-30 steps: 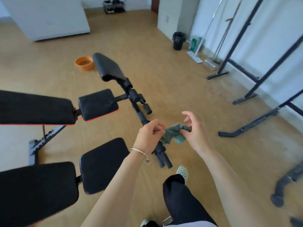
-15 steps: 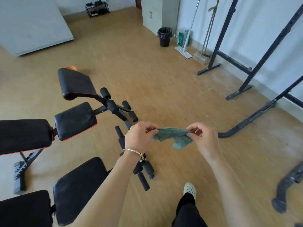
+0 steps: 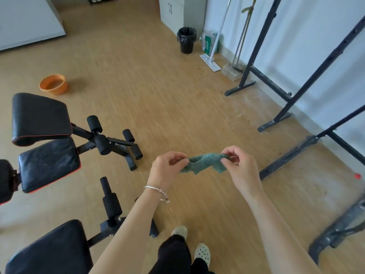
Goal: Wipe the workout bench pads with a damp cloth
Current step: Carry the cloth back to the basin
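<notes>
Head view, looking down over both forearms. Green cloth [image 3: 205, 162] was held in the air above the wooden floor [image 3: 158, 95], stretched between the two hands and touching no pad. Left hand [image 3: 166, 169] pinched one end, right hand [image 3: 240, 169] pinched the other; both were curled on the fabric, with nothing else in either. The lower edge hung ragged and slack between them.

Judged handling: light, limp and thin, with no stiffness of its own. Whether it was wet could not be read from this view. Held by the corners it would sag and flap, so for wiping it likely wants folding or bunching into a palm-sized wad and pressing flat under one hand.

Bench pads stood to the left, well apart from the cloth: tilted upper pad [image 3: 39, 117], middle pad [image 3: 49, 165] with a dull, scuffed-looking surface, and near pad [image 3: 49, 252] at the bottom corner. All appeared to have smooth black covering, so a damp cloth should glide; firm pressure is probably needed.

Orange basin [image 3: 53, 84] sat on the floor beyond the bench.
</notes>
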